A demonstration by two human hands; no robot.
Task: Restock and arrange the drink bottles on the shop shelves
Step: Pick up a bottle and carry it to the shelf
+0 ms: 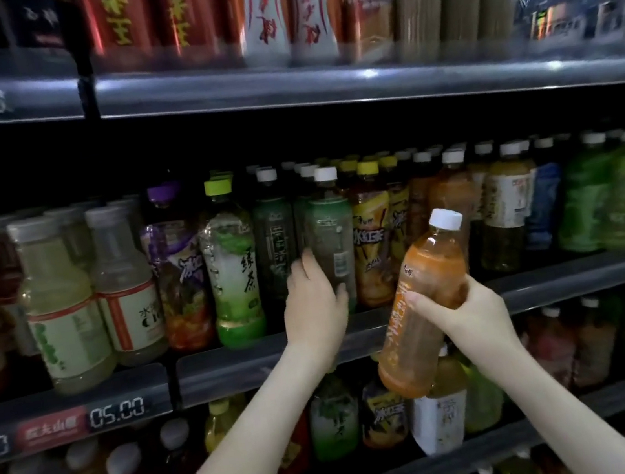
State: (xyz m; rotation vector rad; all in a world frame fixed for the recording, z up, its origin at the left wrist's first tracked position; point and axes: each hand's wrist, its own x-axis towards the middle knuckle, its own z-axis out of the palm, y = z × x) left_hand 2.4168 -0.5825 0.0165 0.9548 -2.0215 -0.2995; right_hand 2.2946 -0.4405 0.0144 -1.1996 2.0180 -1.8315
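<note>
Head view: my right hand [468, 314] grips the tilted orange plastic bottle with white cap [421, 293] low down, before the middle shelf [241, 366]. It looks full, so I judge it weighty, stiff and slick, best held mid-body. My left hand [315, 302] clasps a shelved green-labelled clear bottle [334, 233].

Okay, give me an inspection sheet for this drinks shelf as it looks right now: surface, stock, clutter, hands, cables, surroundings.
Surface: middle shelf, packed with upright bottles.
Job's things: orange bottle, white cap, tilted, held in front of the shelf; green-labelled bottle, upright at the shelf front.
Clutter: nothing seen.
Grippers: left hand grips the green-labelled bottle; right hand grips the orange bottle round its middle.
Cables: nothing seen.
Surroundings: upper shelf and lower shelf stocked; price tag reads 05.00.
</note>
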